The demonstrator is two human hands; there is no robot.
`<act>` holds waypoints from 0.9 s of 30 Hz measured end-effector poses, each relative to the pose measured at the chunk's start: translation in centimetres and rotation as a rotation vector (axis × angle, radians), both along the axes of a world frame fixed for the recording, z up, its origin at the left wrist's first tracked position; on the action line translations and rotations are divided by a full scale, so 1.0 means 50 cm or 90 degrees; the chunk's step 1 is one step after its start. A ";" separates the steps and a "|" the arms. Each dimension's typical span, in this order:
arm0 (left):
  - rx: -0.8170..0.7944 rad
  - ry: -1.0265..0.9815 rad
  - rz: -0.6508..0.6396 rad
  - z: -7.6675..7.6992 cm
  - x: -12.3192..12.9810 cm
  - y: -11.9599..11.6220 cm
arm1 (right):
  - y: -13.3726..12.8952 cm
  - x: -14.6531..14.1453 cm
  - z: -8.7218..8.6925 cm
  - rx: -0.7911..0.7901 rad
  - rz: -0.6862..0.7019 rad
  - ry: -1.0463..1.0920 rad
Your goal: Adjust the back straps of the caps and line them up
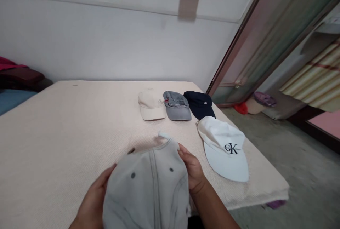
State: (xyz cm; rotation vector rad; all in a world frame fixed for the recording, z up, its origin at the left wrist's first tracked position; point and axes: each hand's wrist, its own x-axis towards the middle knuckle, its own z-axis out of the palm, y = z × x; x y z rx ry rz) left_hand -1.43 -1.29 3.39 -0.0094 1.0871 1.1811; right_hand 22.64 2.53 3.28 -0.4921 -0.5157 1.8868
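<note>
A light grey baseball cap point(143, 190) with dark eyelets is held up close to me, its back strap point(164, 135) sticking out at the far end. My left hand point(92, 200) grips its left side, the fingers partly hidden behind the fabric. On the other side my right hand point(192, 169) is closed on the cap's edge near the strap. To the right lies a white cap point(223, 147) with dark letters on its front. Farther back sit a cream cap point(152, 104), a grey-blue cap point(177, 106) and a navy cap point(199, 104), side by side.
The caps lie on a table or bed with a cream cloth cover point(66, 133). A white wall point(119, 41) stands behind it. At the right are a framed sliding door point(255, 27), a grey floor point(300, 172) and a striped curtain point(316, 80).
</note>
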 end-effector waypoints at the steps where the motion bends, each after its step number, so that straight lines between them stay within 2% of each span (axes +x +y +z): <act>1: -0.011 -0.025 -0.021 0.016 0.000 0.004 | 0.003 0.003 0.002 0.005 0.000 0.003; 4: 0.016 -0.035 -0.101 0.068 0.010 0.021 | 0.006 0.010 0.007 0.028 0.012 0.014; 7: 0.062 0.025 -0.139 0.118 0.027 0.051 | 0.008 0.021 0.009 0.046 0.015 0.008; 9: 0.120 0.056 -0.142 0.138 0.037 0.069 | 0.010 0.030 0.009 0.055 0.027 -0.004; 11: 0.180 0.084 -0.143 0.143 0.040 0.080 | 0.014 0.037 0.007 0.067 0.063 -0.020; 13: 0.213 0.110 -0.151 0.129 0.037 0.080 | 0.017 0.039 0.004 0.078 0.108 -0.041; 15: 0.222 0.117 -0.187 0.104 0.029 0.072 | 0.021 0.035 0.001 0.086 0.131 -0.067; 20: 0.194 0.159 -0.334 0.039 0.019 0.050 | 0.032 0.019 -0.006 0.082 0.111 -0.130; 24: 0.223 0.168 -0.457 0.013 0.030 0.054 | 0.036 0.004 -0.007 0.079 0.135 -0.160; 27: 0.228 0.208 -0.466 -0.002 0.033 0.064 | 0.040 -0.007 -0.006 0.077 0.121 -0.159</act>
